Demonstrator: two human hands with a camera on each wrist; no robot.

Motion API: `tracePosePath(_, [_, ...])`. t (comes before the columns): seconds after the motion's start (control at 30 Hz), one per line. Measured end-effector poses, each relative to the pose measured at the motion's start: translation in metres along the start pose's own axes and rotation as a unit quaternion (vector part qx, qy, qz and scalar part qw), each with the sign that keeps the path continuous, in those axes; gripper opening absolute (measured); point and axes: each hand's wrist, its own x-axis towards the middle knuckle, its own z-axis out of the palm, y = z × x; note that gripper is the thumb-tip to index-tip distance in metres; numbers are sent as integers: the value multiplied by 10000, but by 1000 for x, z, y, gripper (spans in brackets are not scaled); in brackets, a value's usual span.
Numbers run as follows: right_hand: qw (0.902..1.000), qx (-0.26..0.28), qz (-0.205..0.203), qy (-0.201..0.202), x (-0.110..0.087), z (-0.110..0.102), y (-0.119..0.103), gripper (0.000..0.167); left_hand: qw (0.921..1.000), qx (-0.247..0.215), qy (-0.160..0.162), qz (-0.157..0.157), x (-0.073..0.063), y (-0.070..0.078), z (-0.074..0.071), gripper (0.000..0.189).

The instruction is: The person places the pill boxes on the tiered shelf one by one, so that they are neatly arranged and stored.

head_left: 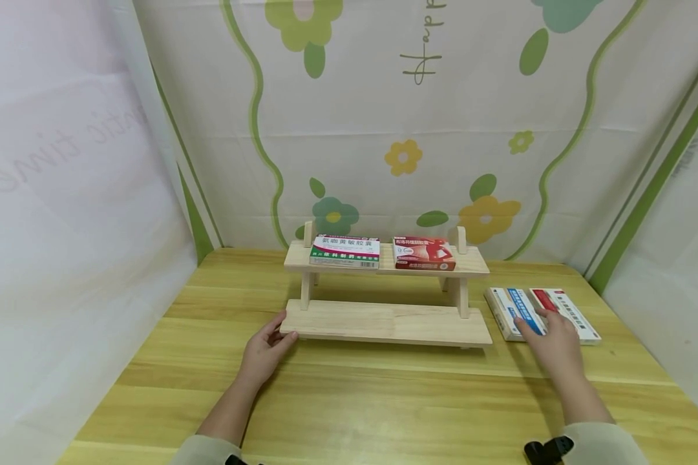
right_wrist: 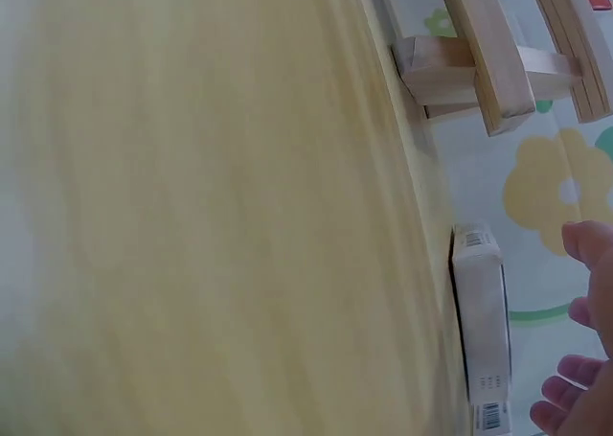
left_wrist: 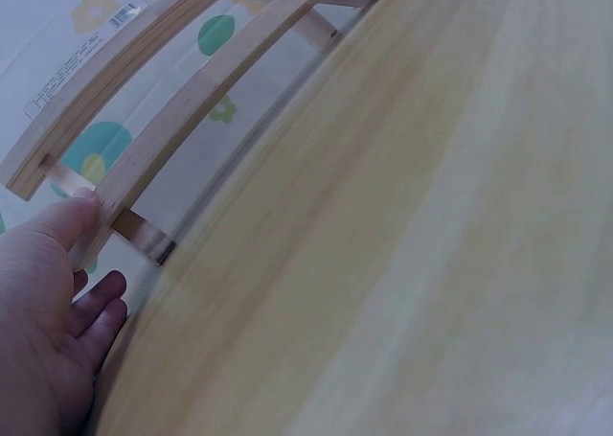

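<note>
Left hand (head_left: 263,354) gripping the wooden rack (head_left: 384,323), we should lower our empty, loose-fingered right hand (head_left: 560,345) squarely onto the blue-and-white box (head_left: 516,301).

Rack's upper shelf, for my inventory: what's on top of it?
A green-and-white capsule box and a red ibuprofen capsule box; the upper shelf beneath them is covered.
</note>
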Motion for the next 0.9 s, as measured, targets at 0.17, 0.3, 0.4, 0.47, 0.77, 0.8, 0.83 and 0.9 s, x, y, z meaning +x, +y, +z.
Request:
tracePosePath(0.17, [9998,32,177,-51,-2,5,5,82,10000,-74,-30,-42,-1,0,0,64])
tracePosePath(0.3, [9997,-60,226,-77,-3,8,7,86,10000,-66,-26,-58,0,-1,0,64])
tracePosePath(0.4, [9991,-207,340,-128,-3,11,9,89,10000,-37,-29,-56,1,-2,0,65])
tracePosePath(0.47, [9984,-279,444,-198,-3,13,9,92,10000,-45,-43,-48,1,-2,0,65])
tracePosePath(0.77, [9965,-341,684,-352,-4,21,12,97,10000,-73,-30,58,-1,1,0,64])
tracePosePath(0.8, [9961,-348,719,-365,-3,22,12,98,9999,-72,-39,72,-1,1,0,63])
tracePosePath(0.83, [9959,-362,731,-379,-4,22,11,99,9999,-84,-53,82,-2,2,0,63])
tracePosePath(0.9, [9955,-386,768,-404,-4,22,11,101,9999,-96,-79,98,-2,3,-1,64])
